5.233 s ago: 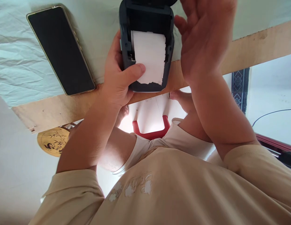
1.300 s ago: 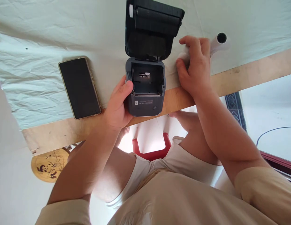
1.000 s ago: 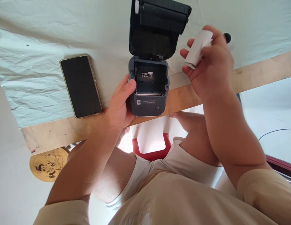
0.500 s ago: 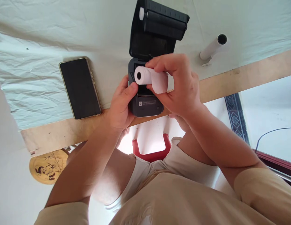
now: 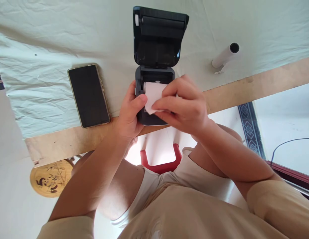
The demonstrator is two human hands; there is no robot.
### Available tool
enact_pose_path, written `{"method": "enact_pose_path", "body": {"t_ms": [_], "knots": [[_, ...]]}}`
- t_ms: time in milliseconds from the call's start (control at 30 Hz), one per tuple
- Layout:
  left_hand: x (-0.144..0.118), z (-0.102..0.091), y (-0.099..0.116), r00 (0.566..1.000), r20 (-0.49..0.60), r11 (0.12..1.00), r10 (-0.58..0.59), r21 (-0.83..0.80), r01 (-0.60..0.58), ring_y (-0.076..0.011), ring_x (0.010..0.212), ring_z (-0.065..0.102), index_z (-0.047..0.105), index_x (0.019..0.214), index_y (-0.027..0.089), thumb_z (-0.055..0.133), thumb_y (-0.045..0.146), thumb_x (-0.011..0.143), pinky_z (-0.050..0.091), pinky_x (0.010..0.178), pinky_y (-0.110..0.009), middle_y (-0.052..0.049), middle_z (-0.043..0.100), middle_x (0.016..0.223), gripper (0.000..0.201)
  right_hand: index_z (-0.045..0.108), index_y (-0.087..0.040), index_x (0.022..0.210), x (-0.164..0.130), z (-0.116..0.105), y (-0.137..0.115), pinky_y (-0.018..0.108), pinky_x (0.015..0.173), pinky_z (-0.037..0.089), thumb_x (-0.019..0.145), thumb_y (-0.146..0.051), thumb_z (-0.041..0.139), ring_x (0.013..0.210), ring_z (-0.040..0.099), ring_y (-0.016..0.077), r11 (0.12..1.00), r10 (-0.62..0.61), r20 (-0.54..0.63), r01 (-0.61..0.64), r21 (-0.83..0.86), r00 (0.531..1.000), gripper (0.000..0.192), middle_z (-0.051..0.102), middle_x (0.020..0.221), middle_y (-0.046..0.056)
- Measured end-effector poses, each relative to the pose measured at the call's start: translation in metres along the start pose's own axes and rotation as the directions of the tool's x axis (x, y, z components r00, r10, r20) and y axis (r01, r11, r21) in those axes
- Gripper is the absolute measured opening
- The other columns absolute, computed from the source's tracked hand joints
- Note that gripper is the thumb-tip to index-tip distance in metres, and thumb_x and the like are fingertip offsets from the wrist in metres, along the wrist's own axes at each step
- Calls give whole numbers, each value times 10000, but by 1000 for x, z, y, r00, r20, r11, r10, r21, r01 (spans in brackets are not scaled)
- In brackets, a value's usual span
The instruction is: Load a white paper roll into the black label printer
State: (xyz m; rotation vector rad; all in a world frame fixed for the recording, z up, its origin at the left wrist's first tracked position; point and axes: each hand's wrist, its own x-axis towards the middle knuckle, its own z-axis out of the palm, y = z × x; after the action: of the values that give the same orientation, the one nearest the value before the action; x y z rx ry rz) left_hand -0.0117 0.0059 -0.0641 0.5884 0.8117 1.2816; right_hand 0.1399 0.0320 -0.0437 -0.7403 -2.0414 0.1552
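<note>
Fingers of the right hand point(image 5: 186, 108) pinch the loose end of a white paper roll point(image 5: 154, 96) that sits inside the small dark grey plastic printer point(image 5: 154, 99). The left hand point(image 5: 129, 113) is wrapped around the printer's left side, thumb pressed by the paper. Just past both hands, the printer's black lid point(image 5: 158, 38) stands open. Left of the left hand lies a black flat phone point(image 5: 89, 95) on the pale green cloth point(image 5: 45, 39). Far off to the right of the right hand lies a white empty tube point(image 5: 225, 55).
</note>
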Motion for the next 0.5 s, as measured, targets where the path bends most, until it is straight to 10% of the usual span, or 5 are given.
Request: {"method": "enact_pose_path", "body": {"t_ms": [233, 400, 500], "knots": [[-2, -2, -3, 999, -35, 993, -7, 117, 11, -179, 928, 689, 585, 1135, 260, 828, 271, 646, 594, 819, -347, -3, 690, 1053, 547, 584, -211, 1023, 0, -7, 16, 209, 777, 441, 870, -369, 563, 965, 550, 43, 940, 254, -97, -222, 257, 962, 221, 575, 1024, 12], [-1, -3, -4, 998, -52, 987, 18, 159, -10, -219, 967, 698, 597, 1061, 232, 867, 249, 555, 617, 799, -358, -40, 702, 1082, 574, 165, -215, 1429, 9, -12, 28, 262, 909, 551, 891, -409, 311, 1470, 410, 135, 767, 471, 135, -480, 426, 872, 590, 384, 1520, 90], [0, -5, -5, 997, -69, 985, 25, 175, -13, -208, 943, 697, 596, 1028, 233, 884, 265, 520, 613, 799, -345, -29, 702, 1046, 585, 224, -301, 1382, 8, -11, 29, 271, 917, 570, 875, -453, 341, 1405, 474, 121, 711, 494, 151, -497, 497, 857, 543, 348, 1540, 19]]}}
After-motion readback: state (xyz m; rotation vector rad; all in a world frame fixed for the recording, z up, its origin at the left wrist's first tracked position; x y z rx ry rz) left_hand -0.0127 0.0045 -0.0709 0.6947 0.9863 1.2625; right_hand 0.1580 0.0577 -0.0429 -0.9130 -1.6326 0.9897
